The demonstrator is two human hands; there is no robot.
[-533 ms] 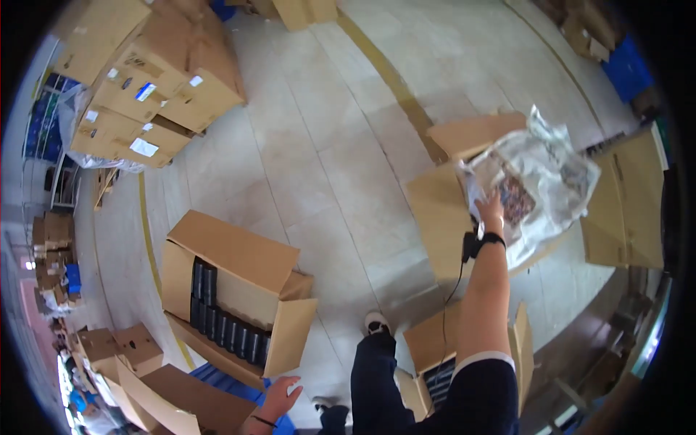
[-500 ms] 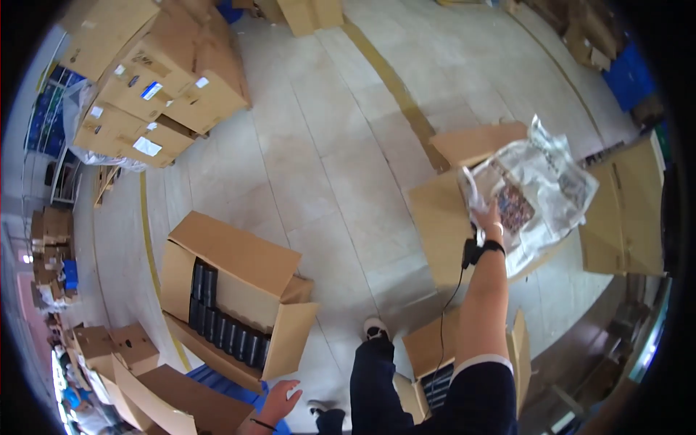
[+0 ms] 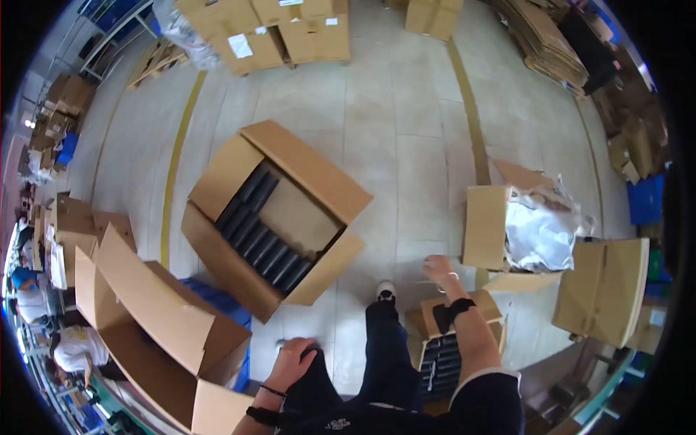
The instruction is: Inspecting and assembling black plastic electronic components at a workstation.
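Pale floor tiles [image 3: 362, 101] spread through the room, crossed by yellow lines [image 3: 467, 101]. At the far edge stand stacked cartons [image 3: 319, 36], near a wooden pallet [image 3: 156, 61] and a pile of flattened cardboard [image 3: 544, 43]. A person in a white shirt [image 3: 76, 348] is at the left edge. Black rolls [image 3: 272, 257] line part of a large box [image 3: 312, 167] left of centre; more black rolls [image 3: 441, 362] fill a small box below the right hand [image 3: 438, 270], whose fingers are loosely spread and empty. The left hand [image 3: 290, 361], fingers relaxed and holding nothing visible, is near the thigh. Further right, a silver bag [image 3: 540, 235] sits in another box [image 3: 486, 225].
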